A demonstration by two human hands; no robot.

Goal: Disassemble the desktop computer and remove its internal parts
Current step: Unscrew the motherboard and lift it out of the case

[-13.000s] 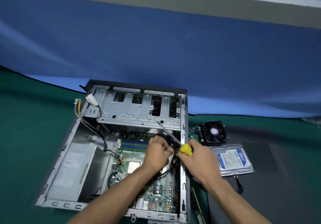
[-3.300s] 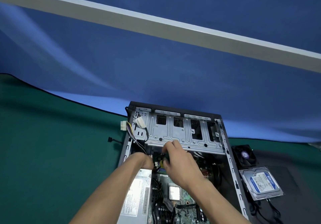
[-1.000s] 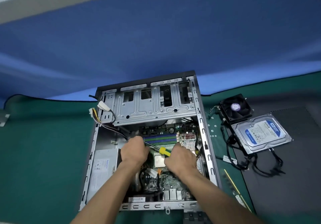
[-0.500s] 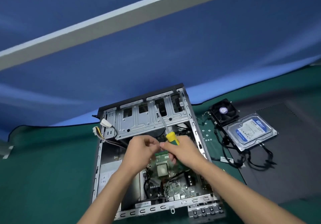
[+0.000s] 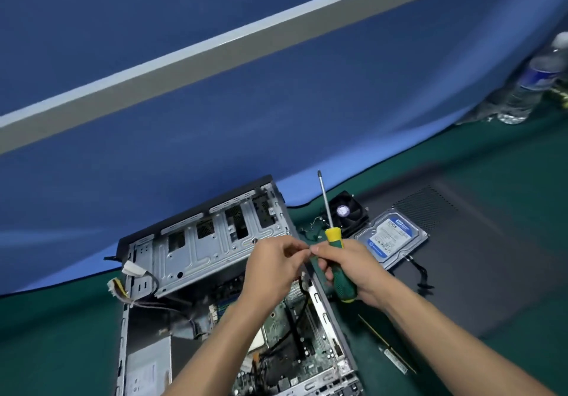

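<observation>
Both hands raised over open computer case (image 5: 215, 260) on tabletop (image 5: 61, 334). Right hand (image 5: 353, 269) grips screwdriver (image 5: 333, 248), shaft pointing up-far. Left hand (image 5: 273, 269) fingers pinched against right fingertips; item between them too small to tell.

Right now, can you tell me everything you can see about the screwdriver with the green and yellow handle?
The green-handled screwdriver with a yellow collar has a thin, shiny metal shaft ending in a small dark tip. It is held up off the open grey metal computer case, nearly upright, tip pointing up and leaning slightly left. The right hand grips the handle, which looks like plastic or rubber; its yellow end pokes out below the palm. The left hand meets the right hand's fingertips beside it, without touching the screwdriver. The shaft touches nothing.
</observation>
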